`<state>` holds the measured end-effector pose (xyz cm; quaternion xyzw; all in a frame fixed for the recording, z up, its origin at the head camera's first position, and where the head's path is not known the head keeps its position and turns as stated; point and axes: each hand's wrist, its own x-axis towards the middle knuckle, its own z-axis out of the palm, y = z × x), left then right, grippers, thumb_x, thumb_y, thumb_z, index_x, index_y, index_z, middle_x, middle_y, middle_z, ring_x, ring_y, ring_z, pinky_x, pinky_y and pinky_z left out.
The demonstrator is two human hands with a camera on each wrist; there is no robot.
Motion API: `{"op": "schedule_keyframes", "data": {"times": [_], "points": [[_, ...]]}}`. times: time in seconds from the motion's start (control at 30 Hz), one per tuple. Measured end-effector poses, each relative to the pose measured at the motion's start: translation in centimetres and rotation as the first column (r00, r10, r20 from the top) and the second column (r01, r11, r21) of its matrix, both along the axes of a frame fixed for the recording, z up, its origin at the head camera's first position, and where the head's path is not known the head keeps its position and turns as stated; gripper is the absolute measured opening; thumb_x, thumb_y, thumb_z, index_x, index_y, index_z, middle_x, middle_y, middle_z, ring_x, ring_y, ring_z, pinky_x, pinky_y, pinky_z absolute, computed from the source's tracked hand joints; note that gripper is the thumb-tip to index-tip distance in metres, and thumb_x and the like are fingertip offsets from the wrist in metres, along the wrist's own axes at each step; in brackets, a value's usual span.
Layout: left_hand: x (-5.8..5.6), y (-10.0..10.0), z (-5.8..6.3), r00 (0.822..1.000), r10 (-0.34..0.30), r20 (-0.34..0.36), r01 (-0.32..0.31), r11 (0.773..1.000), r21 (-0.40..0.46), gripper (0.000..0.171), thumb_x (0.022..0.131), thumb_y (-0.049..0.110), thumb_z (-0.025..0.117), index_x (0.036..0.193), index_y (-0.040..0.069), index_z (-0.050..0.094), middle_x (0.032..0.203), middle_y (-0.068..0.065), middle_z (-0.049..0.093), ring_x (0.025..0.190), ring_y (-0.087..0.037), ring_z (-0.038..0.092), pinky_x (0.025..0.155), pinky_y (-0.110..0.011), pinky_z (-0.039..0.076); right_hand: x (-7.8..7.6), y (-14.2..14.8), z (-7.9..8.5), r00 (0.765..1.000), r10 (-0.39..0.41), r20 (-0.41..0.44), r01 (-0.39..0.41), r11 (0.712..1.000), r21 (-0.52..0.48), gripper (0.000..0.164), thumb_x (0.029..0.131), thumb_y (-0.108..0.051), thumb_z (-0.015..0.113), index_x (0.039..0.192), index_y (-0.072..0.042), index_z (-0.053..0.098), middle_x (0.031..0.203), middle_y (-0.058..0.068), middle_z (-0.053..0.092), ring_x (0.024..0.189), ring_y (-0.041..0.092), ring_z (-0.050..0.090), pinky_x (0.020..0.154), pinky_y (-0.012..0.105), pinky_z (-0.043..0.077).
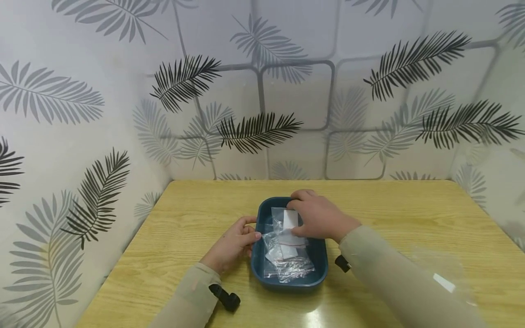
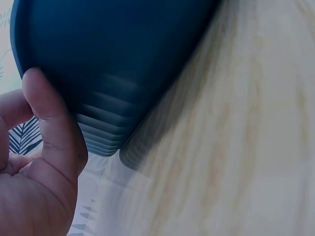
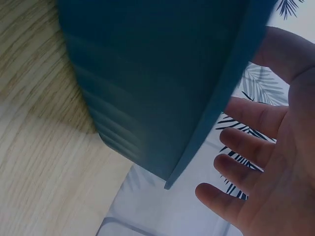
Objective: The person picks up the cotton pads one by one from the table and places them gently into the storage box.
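Observation:
A dark blue plastic bin (image 1: pixel 321 269) stands on the wooden table, holding several clear zip bags (image 1: pixel 293 269). One zip bag with a white strip (image 1: pixel 290 219) lies toward its far end. My left hand (image 1: pixel 235 241) holds the bin's left rim, with the thumb (image 2: pixel 44 98) against the wall and the fingers curled outside. From the right, my right hand (image 1: pixel 321 216) reaches over the rim. Its thumb and fingertips are spread apart at the bag with the white strip. The right wrist view shows several fingers (image 3: pixel 246 145) extended beside the rim; the bin hides the fingertips inside.
The yellow wooden table (image 1: pixel 197 205) surrounds the bin. A clear bag with a white label (image 1: pixel 444 282) appears at the right, by the right sleeve. Leaf-patterned wall covering (image 1: pixel 295 155) rises behind the table and at both sides.

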<state>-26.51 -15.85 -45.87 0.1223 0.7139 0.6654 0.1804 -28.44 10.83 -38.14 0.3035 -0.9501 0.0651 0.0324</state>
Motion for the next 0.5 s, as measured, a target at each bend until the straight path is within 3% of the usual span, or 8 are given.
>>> {"op": "schedule_keyframes", "data": {"times": [0.5], "points": [[0.2,0.0,0.1,1.000,-0.011,0.008,0.010,1.000,0.012,0.058,0.103,0.014,0.060,0.153,0.006,0.032,0.100,-0.011,0.055,0.072,-0.019,0.053,0.064,-0.031,0.049,0.5,2.9,-0.2,1.000,0.013,0.008,-0.013,0.998,-0.061,0.051,0.087,-0.036,0.078,0.128,-0.009,0.067,0.148,0.017,0.046,0.137,0.040,0.042,0.106,0.055,0.040]]}}
